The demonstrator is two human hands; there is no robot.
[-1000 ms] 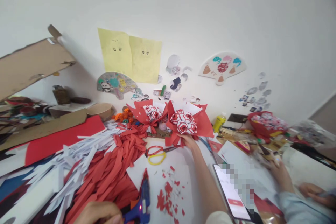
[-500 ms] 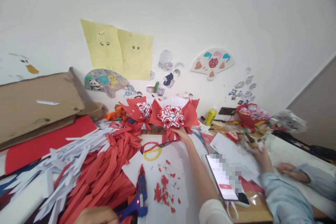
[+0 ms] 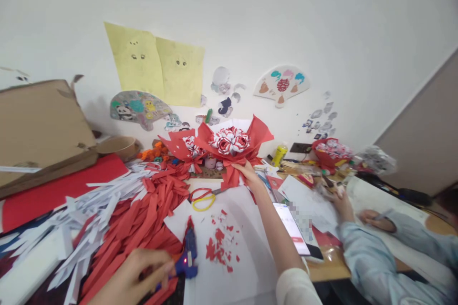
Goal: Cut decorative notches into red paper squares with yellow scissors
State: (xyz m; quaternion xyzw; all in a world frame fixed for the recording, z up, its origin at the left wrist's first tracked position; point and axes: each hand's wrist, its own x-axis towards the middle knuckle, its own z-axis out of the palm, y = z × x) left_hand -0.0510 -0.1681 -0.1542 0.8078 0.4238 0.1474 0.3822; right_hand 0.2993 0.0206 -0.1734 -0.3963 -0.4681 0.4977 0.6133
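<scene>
My right hand [image 3: 247, 175], its arm reaching forward across the white sheet, is closed round the gathered red paper stem of a bouquet [image 3: 231, 142]. The bouquet has red-and-white folded paper flowers inside a red and white wrap, held upright and leaning slightly back. At lower left, my left hand [image 3: 145, 269] curls its fingers over the handle of a blue hot glue gun [image 3: 189, 252], whose small light glows. The gun's nozzle points away from me. Partly behind the held bouquet stands a second red bouquet [image 3: 186, 147].
Red paper strips [image 3: 143, 219] and white strips [image 3: 96, 209] heap up at left, beside a cardboard box [image 3: 43, 128]. Scissors [image 3: 202, 198] and red scraps [image 3: 222, 243] lie on the white sheet [image 3: 246, 224]. A phone [image 3: 291, 228] and a co-worker's hands [image 3: 341, 202] are at right.
The bouquet in my right hand has risen and tilted back, its flowers facing more upward. My left hand has come up further into view over the glue gun's handle.
</scene>
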